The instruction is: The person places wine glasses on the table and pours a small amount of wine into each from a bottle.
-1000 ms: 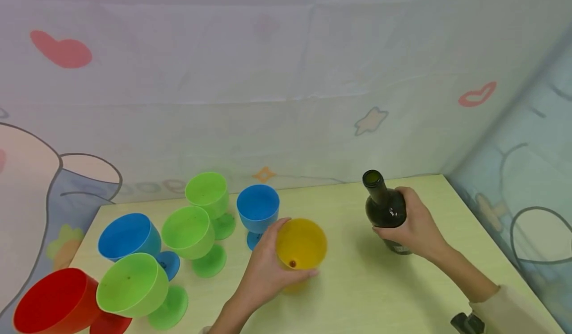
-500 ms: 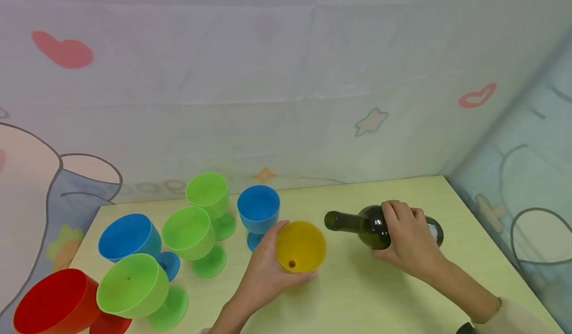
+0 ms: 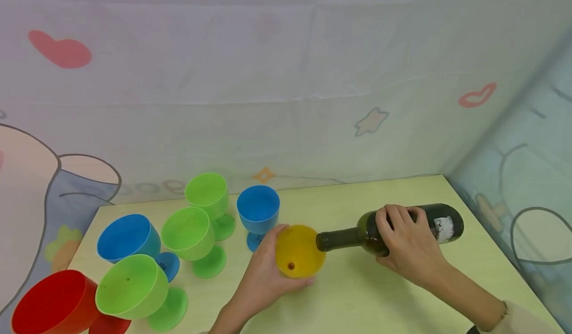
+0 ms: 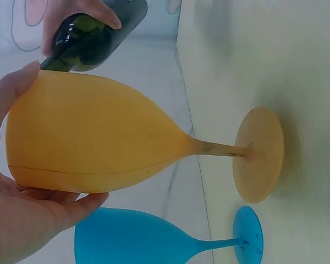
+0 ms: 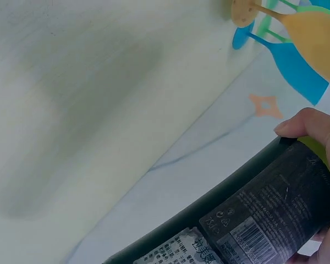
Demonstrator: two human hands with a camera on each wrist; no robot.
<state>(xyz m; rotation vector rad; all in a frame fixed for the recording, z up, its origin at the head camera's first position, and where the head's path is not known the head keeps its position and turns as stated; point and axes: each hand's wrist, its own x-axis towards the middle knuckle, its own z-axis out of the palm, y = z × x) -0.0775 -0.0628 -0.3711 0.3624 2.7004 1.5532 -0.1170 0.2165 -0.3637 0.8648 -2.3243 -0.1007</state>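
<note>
A yellow plastic goblet (image 3: 300,254) is gripped round its bowl by my left hand (image 3: 265,277), thumb on the near side. In the left wrist view its stem and round foot (image 4: 258,154) point to the tabletop; whether the foot touches the table I cannot tell. My right hand (image 3: 413,249) grips a dark green wine bottle (image 3: 368,232) round its body, labels showing in the right wrist view. The bottle lies nearly level in the air, its mouth at the goblet's right rim. Inside the goblet is a small dark red spot. No liquid stream is visible.
Just behind my left hand stands a blue goblet (image 3: 258,207). Further left are several green goblets (image 3: 187,230), another blue goblet (image 3: 129,237) and a red goblet (image 3: 53,301). A printed cloth (image 3: 286,76) hangs behind the pale table (image 3: 348,294).
The right hand has tipped the bottle from nearly upright to almost level and brought its mouth left to the goblet's rim. The goblet in the left hand has shifted slightly towards me.
</note>
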